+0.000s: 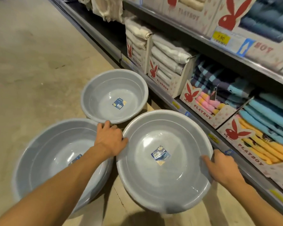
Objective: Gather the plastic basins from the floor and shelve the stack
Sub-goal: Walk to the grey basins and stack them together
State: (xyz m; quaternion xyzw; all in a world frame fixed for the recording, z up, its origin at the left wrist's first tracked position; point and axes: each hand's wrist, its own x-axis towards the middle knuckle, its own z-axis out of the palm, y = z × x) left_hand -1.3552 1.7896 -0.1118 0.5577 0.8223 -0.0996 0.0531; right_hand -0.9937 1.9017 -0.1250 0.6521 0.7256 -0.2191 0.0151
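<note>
From the head camera, three gray basins are sitting on the floor [31,62] beside the shelf [203,39]; none is nested in another yet, so the gathering looks like it is only starting, and the stacking and shelving are all left to do.

The right hand [222,167] is curling over the right edge of the near basin [163,186], thumb inside and fingers hidden behind the rim; the left hand [110,137] is pressing on the left edge of that same basin, fingers bent over it, and its fingertips are reaching close to the small basin [104,88] behind; I cannot tell if they are touching it. The near basin is looking a little tipped, as if it is being lifted, though I am only guessing.

The left basin [44,154] is lying partly under the left arm, close beside the near one.

The basins are round, smooth, shiny plastic with rolled rims; each is carrying a sticker [160,154] in its bottom. The floor is looking rough and dull; the shelf is holding soft folded towels [168,53] in cardboard boxes.
</note>
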